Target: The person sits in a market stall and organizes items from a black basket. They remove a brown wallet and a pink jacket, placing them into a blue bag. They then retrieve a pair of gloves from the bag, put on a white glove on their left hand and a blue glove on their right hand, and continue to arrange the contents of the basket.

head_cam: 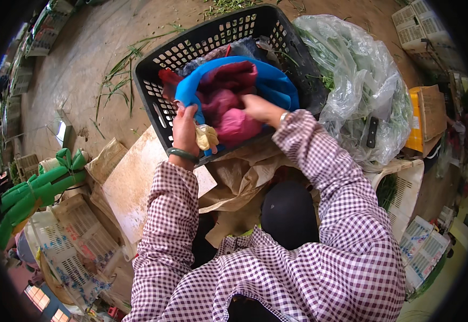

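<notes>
A black plastic basket (221, 34) with slotted walls holds crumpled cloths and a blue fabric bag (274, 80) with a wide mouth. My left hand (185, 126) pinches the near-left rim of the blue bag. Beside its fingers, a pale yellow glove-like item (206, 137) hangs against the bag; whether my hand holds it too is unclear. My right hand (260, 109), blurred, reaches into the bag against a bundle of pink and maroon cloth (238, 124). Its fingertips are partly hidden, so its grip does not show.
Right of the basket, a clear plastic bag of greens (350, 80) has a black-handled knife (372, 132) lying on it. A stained white board (133, 177) and brown sacking (242, 181) lie nearer me. Green wrapped bundles (40, 189) and white crates (65, 237) stand left.
</notes>
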Available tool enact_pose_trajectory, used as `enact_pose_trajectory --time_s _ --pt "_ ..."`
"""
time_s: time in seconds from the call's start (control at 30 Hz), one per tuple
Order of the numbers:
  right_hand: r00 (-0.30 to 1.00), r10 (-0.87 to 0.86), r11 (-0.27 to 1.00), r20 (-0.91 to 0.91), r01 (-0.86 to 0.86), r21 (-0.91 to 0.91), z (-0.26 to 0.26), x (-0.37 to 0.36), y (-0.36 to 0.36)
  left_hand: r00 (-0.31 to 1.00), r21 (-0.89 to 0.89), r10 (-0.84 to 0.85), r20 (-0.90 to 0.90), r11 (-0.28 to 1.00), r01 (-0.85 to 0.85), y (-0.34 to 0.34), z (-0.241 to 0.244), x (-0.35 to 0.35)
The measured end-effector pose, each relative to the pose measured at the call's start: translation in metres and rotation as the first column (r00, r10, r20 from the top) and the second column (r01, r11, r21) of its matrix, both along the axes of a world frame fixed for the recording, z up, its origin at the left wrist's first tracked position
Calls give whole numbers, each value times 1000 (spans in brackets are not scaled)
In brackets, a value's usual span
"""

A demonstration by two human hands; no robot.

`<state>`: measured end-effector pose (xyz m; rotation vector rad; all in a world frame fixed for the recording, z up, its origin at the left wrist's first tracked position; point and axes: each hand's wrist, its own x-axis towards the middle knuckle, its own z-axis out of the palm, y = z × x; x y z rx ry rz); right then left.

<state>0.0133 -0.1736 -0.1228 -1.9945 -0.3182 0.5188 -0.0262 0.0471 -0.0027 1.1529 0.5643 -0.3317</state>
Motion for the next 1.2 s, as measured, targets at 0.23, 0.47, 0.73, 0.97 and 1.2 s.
enact_pose_trajectory --time_s 0.23,0.47,0.73,0.97,1.2 --pt "814 103 696 -572 352 626 54 -5 138 971 394 -74 229 919 -23 11 -23 1" --pt "921 388 915 26 -382 -128 32 5 68 895 871 -428 125 480 108 34 -123 1" --pt "921 375 460 105 -87 -884 91 5 -21 712 959 -654 255 264 -101 62 -200 32" --pt "929 295 548 226 29 -836 84 18 -31 879 848 -460 124 510 147 49 -173 39" --pt "904 17 837 428 221 -500 23 13 -8 980 553 -138 145 832 36 36 -127 38"
